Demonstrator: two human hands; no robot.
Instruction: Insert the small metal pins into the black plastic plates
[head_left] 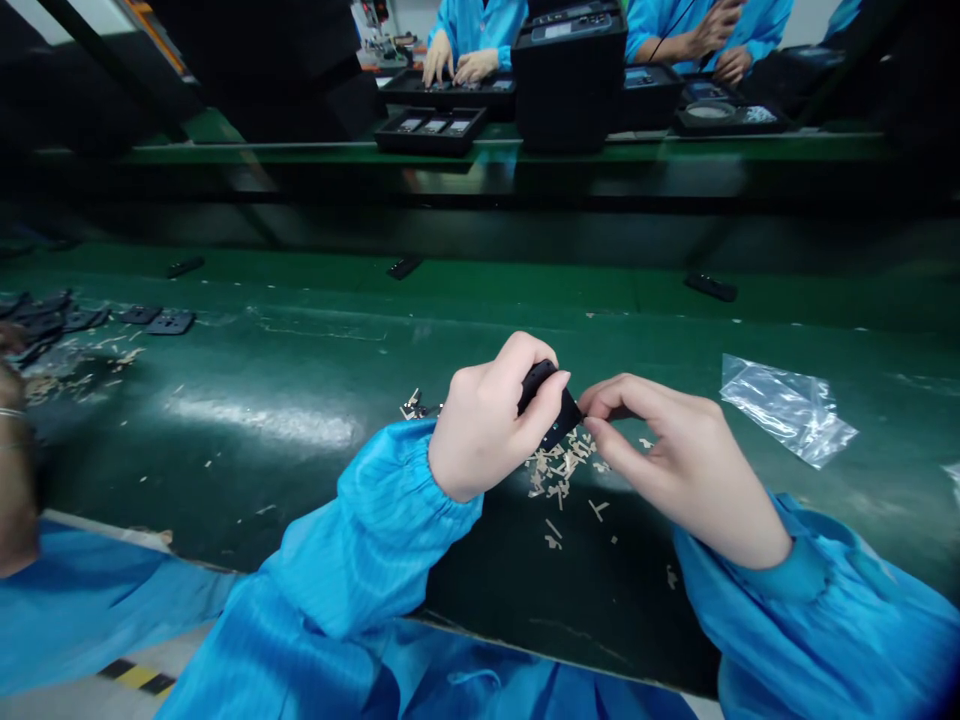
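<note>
Held part: we see a small black plastic part (553, 408) pinched between both hands just above the counter (285, 390), in the lower middle of the view.
Its axis: the long side runs on a slant, from upper left inside the left hand down to the right, where its lower corner pokes out toward the right hand.
Left hand (487, 420): we see it curled, knuckles up, fingers closed around the upper end of the part, thumb pressed on its face; the blue sleeve (375, 530) comes up from lower left.
Right hand (675, 460): we see it palm down, thumb and forefinger brought together at the part's lower edge, touching it; the other fingers lie loosely bent.
Below the hands: pale scraps (559, 470) lie scattered on the counter just under the part.
Right side: a crumpled clear plastic bag (784, 405) lies flat, well apart from the hands; we cannot tell what is in it.
Left side: flat black pieces (157, 320) lie in a loose group with more pale scraps near them.
Far counter: black trays (431, 130) hold small framed parts, and other people in blue sleeves (472, 30) work at them.
</note>
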